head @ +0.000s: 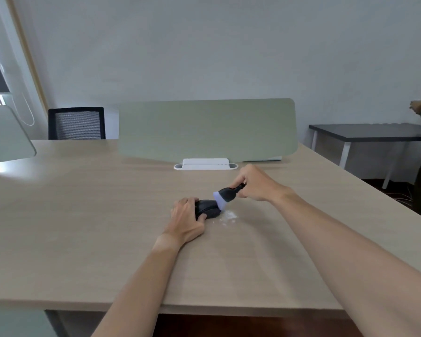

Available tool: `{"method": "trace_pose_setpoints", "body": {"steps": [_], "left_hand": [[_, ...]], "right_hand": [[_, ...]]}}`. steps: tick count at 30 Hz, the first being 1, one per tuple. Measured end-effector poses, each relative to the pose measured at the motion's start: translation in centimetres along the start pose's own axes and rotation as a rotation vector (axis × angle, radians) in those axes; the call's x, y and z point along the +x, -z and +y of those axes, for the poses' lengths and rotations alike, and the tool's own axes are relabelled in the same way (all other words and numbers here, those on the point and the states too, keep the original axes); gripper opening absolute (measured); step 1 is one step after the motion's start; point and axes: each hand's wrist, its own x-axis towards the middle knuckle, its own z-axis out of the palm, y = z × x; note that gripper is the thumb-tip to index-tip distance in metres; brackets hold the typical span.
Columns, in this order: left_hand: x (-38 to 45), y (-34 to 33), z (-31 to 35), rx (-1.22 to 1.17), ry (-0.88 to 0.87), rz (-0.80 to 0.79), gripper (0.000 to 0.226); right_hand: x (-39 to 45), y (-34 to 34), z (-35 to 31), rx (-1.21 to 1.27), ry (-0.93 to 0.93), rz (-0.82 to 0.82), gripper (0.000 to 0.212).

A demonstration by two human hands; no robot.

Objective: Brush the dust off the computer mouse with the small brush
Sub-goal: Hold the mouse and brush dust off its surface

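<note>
A person brushes a mouse [208, 208] on a desk [83, 215].

The left hand [186, 218] holds the black mouse from its left side, fingers curled over the top and thumb at the near edge. The right hand [252, 182] grips the black handle of the brush [226, 194]; the pale bristles point down-left and touch the right end of the mouse. White dust [229, 217] lies on the desk just right of the mouse. Behind stands a green divider [207, 128] in a white base [206, 164].
</note>
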Motion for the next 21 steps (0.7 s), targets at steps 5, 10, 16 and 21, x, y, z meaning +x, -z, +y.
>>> {"method": "trace_pose_setpoints", "body": {"steps": [5,10,16,21], "left_hand": [[0.1,0.1,0.1,0.015,-0.008,0.025,0.041],[-0.2,0.0,0.2,0.013,0.001,0.009,0.048],[0.0,-0.1,0.0,-0.021,-0.009,0.052,0.039],[-0.2,0.1,0.0,-0.042,-0.005,0.085,0.037]], "right_hand": [[-0.5,-1.4,-1.2,0.094,0.007,-0.032,0.044],[-0.4,-0.2,0.0,-0.08,-0.059,-0.011,0.045],[0.3,-0.6,-1.4,0.194,-0.129,-0.026,0.032],[0.3,-1.5,-1.7,0.016,-0.121,-0.065,0.023]]}}
